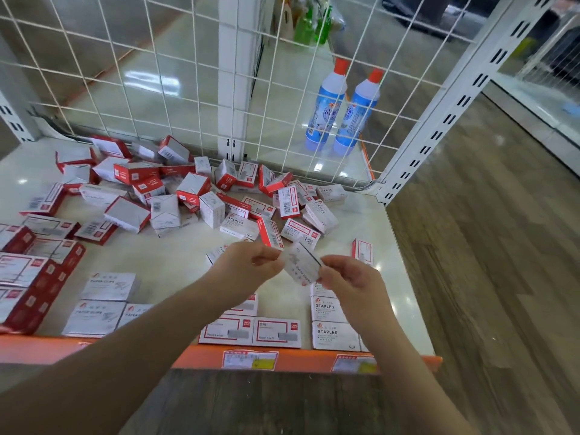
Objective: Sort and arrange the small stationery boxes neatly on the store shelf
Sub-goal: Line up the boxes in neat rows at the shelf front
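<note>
The small white cardboard paper-clip box (302,265) sits between my two hands, lifted above the pale glossy shelf (175,255) just in front of the loose heap of red-and-white boxes (175,189). My left hand (251,262) pinches its upper-left end and my right hand (351,279) pinches its lower-right end, so both are closed on it, neither nearer than the other. Its long axis runs on a slant from upper left to lower right, with the printed face tilted up toward me; the lettering is blurred but reads along that slant. I judge the next move is to turn it square and carry it down-left to the row of white paper-clip boxes (106,304) near the orange shelf lip (201,356), well apart from the staples boxes (329,321) beneath my right wrist.
</note>
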{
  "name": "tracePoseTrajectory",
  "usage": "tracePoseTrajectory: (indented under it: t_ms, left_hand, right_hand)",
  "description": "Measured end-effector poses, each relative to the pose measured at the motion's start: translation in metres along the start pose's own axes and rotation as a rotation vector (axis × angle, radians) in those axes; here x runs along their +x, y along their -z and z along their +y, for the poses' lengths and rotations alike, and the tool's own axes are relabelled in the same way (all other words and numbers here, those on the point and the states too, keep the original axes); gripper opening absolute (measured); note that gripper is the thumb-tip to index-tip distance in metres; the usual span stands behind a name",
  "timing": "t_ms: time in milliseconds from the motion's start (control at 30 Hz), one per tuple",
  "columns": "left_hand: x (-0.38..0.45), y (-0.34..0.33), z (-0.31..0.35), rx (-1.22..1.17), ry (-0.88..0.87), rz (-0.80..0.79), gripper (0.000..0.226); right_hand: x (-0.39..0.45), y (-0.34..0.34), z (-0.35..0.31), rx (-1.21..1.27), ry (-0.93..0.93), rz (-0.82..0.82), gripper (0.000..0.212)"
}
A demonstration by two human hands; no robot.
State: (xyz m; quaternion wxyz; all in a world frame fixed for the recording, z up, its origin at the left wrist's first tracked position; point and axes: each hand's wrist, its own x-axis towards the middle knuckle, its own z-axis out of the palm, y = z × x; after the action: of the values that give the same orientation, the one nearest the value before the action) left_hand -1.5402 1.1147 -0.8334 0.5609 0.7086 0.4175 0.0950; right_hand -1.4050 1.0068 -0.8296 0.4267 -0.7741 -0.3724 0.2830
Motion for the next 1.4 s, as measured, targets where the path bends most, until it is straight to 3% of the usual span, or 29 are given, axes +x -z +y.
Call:
tracePoseTrajectory:
  t_ms: [100, 300, 533, 667, 833, 933, 1167, 1400]
  left_hand:
    - [-0.002, 0.006, -0.001, -0.091, 0.051, -0.003, 0.005]
    - [-0.009, 0.013, 0.005, -0.325, 0.076, 0.006, 0.012]
    - [-0.021, 0.01, 0.007, -0.078, 0.012, -0.065, 0.016]
    - [-0.023, 0.012, 0.009, -0.068, 0.039, -0.092, 0.014]
    - [-0.025, 0.009, 0.006, 0.005, 0.118, -0.112, 0.029]
    - [-0.027, 0.007, 0.003, -0.061, 0.136, -0.093, 0.028]
    - [-0.026, 0.011, 0.003, -0.326, 0.201, 0.017, 0.007]
    - [-0.024, 0.015, 0.0, -0.413, 0.207, 0.075, 0.014]
  right_hand:
    - [-0.004, -0.003, -0.003, -0.022, 0.006, -0.032, 0.011]
    - [-0.012, -0.006, -0.007, -0.014, -0.031, -0.093, 0.012]
    - [-0.014, -0.005, -0.018, 0.096, 0.006, -0.098, 0.018]
    - [-0.015, -0.005, -0.02, 0.092, 0.013, -0.101, 0.014]
    - [-0.008, -0.013, -0.016, 0.13, -0.018, 0.095, 0.012]
    - [-0.007, -0.02, -0.015, 0.303, -0.12, 0.13, 0.012]
    - [-0.01, -0.024, -0.017, 0.415, -0.17, -0.003, 0.024]
    - [-0.015, -0.024, -0.015, 0.3, -0.128, -0.141, 0.032]
